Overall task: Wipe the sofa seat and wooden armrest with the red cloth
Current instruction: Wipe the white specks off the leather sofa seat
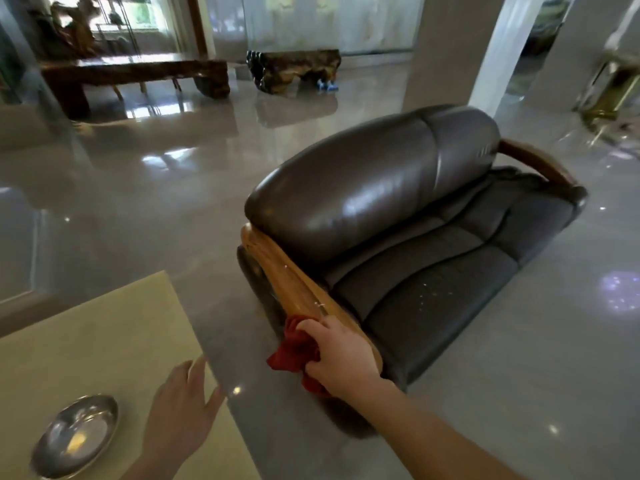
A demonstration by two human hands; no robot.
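Observation:
A dark brown leather sofa [388, 188] stands in the middle of the view, its seat [433, 285] facing right. The near wooden armrest [287, 275] is light orange-brown and runs down toward me. My right hand [341, 351] grips the bunched red cloth [294, 348] and presses it against the lower front end of that armrest. Part of the cloth hangs below my hand. My left hand [183, 407] hovers open, fingers spread, over the edge of a pale yellow table. A second, darker wooden armrest [533, 161] shows at the sofa's far end.
The pale yellow table [86, 341] at lower left carries a shiny metal dish [76, 434]. Glossy grey floor [156, 202] surrounds the sofa. A long dark wooden bench [138, 74] and a carved wood stool [294, 69] stand at the back. A white pillar [498, 53] rises behind the sofa.

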